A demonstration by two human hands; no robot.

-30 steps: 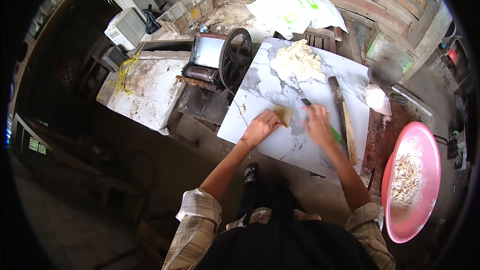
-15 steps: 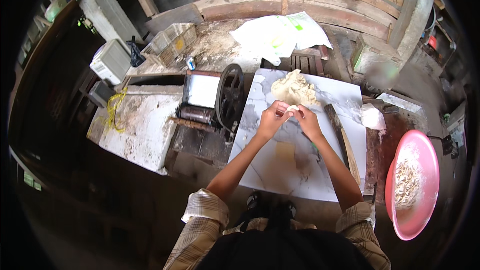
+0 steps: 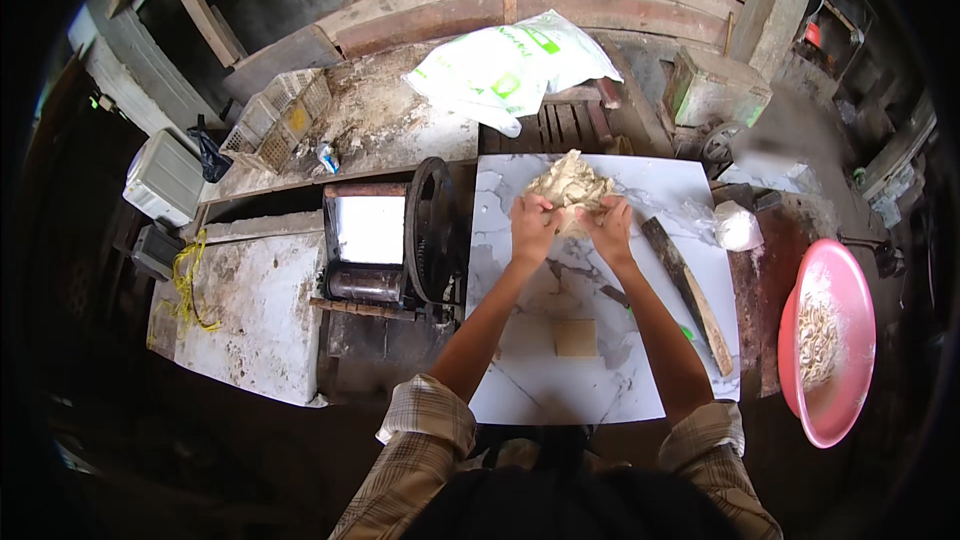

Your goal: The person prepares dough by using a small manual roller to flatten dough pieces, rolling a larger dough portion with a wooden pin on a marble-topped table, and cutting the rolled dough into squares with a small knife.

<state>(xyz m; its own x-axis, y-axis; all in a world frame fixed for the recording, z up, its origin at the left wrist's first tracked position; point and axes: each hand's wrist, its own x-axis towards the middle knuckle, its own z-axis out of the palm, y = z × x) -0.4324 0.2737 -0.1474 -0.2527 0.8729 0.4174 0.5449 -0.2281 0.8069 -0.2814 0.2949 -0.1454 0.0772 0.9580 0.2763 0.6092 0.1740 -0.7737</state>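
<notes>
A rough lump of pale dough [image 3: 568, 178] sits toward the far side of the marble-patterned board [image 3: 510, 370]. My left hand [image 3: 534, 228] and my right hand [image 3: 608, 230] are both at its near edge, fingers bent and gripping the dough from either side. A flap of dough shows between the fingertips. Under my right forearm lies what looks like a knife, its dark blade [image 3: 614, 295] to one side and a bit of green handle to the other. Closer to me on the board is a flat tan square [image 3: 576, 338].
Right of my forearm lies a long wooden stick [image 3: 690, 295]. A pink basin [image 3: 865, 340] with floury strips stands at the right, near a white plastic bag [image 3: 737, 227]. To the left is a roller machine with a big wheel [image 3: 430, 230]. White sacks [image 3: 515, 65] lie behind.
My hands have gone from pinching a small dough piece in front of the lump to gripping the lump's near edge, farther apart. The view has shifted, baring the tan square and blade.
</notes>
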